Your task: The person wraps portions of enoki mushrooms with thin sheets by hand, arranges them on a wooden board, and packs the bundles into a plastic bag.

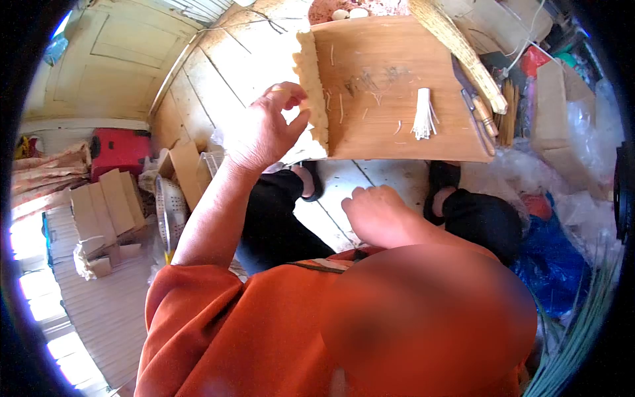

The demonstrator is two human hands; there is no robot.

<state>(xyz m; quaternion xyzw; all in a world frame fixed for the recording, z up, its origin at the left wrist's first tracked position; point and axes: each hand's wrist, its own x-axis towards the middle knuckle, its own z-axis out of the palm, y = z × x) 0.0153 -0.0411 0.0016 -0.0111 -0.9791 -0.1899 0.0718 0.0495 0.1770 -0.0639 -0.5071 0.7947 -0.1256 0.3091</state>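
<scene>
My left hand (268, 126) is at the left edge of a brown board (383, 59), over a pale strip with an uneven edge (317, 109). Its fingers are bent, with a gap between thumb and fingers, and nothing shows in that gap. Lower down, between my knees, my right hand (377, 212) is curled closed; its grip is hidden. A small bundle of white strips (423, 112) lies fanned out on the board's right part, among thin scraps. Tools with a wooden handle (486, 118) rest along the board's right edge.
A long straw-coloured bundle (463, 56) crosses the board's top right corner. Behind the board is a reddish basin (377, 8) with pale round things. Cardboard (109, 205) and a red case (120, 151) stand at left. Plastic bags, a blue bag (549, 271) and green stalks (579, 331) are at right.
</scene>
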